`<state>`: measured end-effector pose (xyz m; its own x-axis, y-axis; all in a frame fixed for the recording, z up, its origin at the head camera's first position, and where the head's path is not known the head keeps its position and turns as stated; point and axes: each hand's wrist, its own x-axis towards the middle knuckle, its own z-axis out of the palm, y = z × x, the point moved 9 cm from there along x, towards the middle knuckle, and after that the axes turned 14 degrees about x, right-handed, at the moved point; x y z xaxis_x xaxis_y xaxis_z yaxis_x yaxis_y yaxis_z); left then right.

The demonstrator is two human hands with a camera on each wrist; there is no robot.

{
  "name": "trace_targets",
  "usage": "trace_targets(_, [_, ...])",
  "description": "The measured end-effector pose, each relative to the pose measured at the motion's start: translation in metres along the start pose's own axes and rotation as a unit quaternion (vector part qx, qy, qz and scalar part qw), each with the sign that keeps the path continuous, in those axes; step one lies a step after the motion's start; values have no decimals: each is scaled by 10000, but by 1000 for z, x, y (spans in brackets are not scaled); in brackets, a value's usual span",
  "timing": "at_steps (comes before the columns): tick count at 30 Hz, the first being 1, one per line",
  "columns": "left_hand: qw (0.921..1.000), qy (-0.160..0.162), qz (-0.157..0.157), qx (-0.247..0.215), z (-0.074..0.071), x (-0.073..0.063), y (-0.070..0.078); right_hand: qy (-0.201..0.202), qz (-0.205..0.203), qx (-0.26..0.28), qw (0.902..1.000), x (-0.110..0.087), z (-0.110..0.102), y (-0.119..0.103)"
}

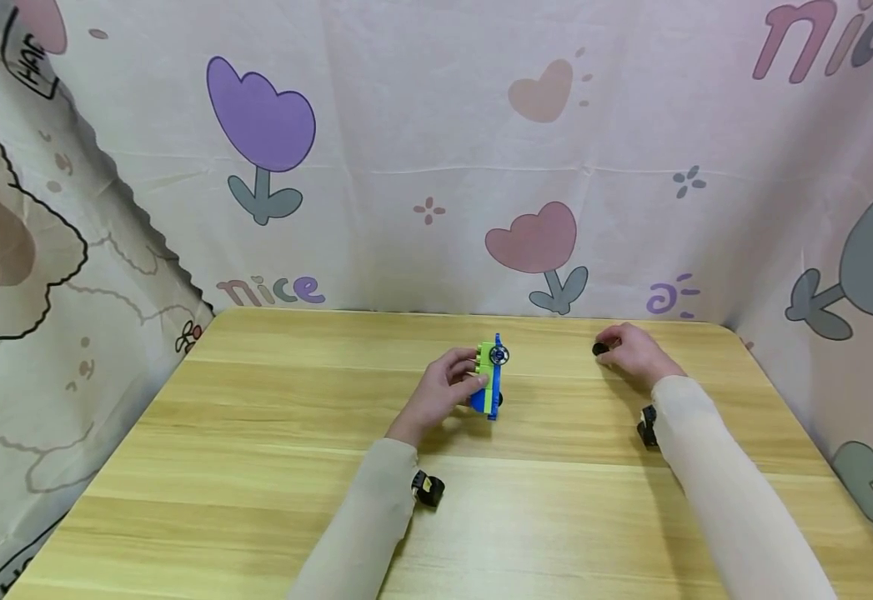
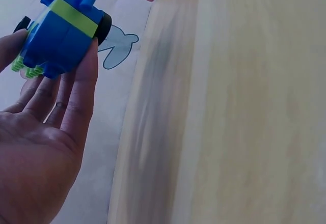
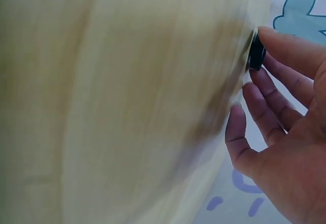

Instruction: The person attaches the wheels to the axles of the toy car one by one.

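My left hand holds a toy car of blue and lime-green building blocks on its side, around the middle of the table. A black wheel faces up on the block car in the head view. The left wrist view shows the thumb and fingers gripping the block car, which has a dark wheel at one side. Toward the table's far right, my right hand pinches a small black wheel. Thumb and fingertips hold that wheel by its rim, near the tabletop, in the right wrist view.
The wooden table reaches back to a white cloth printed with flowers. More printed cloth hangs at the left. A black wrist camera sits on the left sleeve, another black camera on the right.
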<state>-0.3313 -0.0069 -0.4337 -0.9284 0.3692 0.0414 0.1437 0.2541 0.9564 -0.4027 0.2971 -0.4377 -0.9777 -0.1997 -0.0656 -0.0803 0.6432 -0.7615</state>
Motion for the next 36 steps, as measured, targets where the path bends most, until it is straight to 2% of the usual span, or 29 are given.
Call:
trace_targets(8, [9999,-45,-126,-92,0,1,-2,-96,145,41,9998,-3,2,-1])
trace_targets(14, [9999,5,-86,-140,-2,2,0,-113,68,26,9999,-5,3,-5])
trace_targets(24, [9999,60,-111,-47,-3,0,-1,23,-250,52,9997,-19,2,-24])
trace_targets(31, [9996,-56,-72,-248,-1,2,-3,105,-762,92,9970,-29,6,-42])
trace_targets(36, [9991,-282,-44,-301,-1,-8,19,152,-1053,290,9939,-38,13,-58])
